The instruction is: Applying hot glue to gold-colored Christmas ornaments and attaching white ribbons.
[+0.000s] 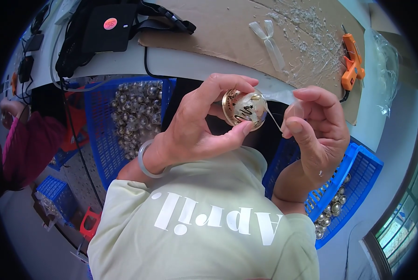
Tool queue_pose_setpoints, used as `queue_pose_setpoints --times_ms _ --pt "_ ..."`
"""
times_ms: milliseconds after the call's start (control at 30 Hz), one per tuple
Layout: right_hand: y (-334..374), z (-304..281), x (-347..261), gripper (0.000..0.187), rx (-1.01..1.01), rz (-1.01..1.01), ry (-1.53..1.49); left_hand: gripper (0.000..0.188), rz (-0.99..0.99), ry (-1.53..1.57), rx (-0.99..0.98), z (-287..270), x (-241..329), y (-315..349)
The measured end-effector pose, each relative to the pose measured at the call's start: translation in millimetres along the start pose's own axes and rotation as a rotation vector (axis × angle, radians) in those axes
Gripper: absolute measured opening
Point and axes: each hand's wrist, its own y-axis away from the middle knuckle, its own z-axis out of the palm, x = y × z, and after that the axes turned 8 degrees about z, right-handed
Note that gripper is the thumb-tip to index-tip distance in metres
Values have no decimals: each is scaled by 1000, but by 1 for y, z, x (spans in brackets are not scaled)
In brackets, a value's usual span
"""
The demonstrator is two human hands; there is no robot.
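Between the thumb and fingers of my left hand (189,122) is a clear round bauble (250,110) with a gold rim and dark lettering on it. A sheer white ribbon (278,96) stretches from the bauble's right side to my right hand (322,128). The thumb and fingers of that hand are curled round the ribbon's far end, and a thin strand slants down from the bauble toward them. On the cardboard beyond my hands lies a tied white ribbon bow (269,43).
An orange glue gun (352,59) rests on the cardboard sheet (204,43) near scattered glue strings (307,39). Blue baskets, one left (98,126) and one right (365,172), hold many baubles. A black bag (107,32) sits far left; another person's sleeve (24,137) shows at the left edge.
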Motion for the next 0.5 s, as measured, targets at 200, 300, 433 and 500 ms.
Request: queue_pose_setpoints --times_ms 200,300,433,500 --pt "-8 -15 -10 50 -85 -172 68 49 -41 9 -5 1 -1 -1" --pt "-10 -16 -16 55 -157 -210 163 48 -16 43 31 4 -2 -1" --pt "-6 -8 -15 55 -19 -190 183 47 7 10 14 4 -4 -1" --pt "-10 -10 -14 55 -78 -294 234 47 16 -16 -8 4 -4 -1"
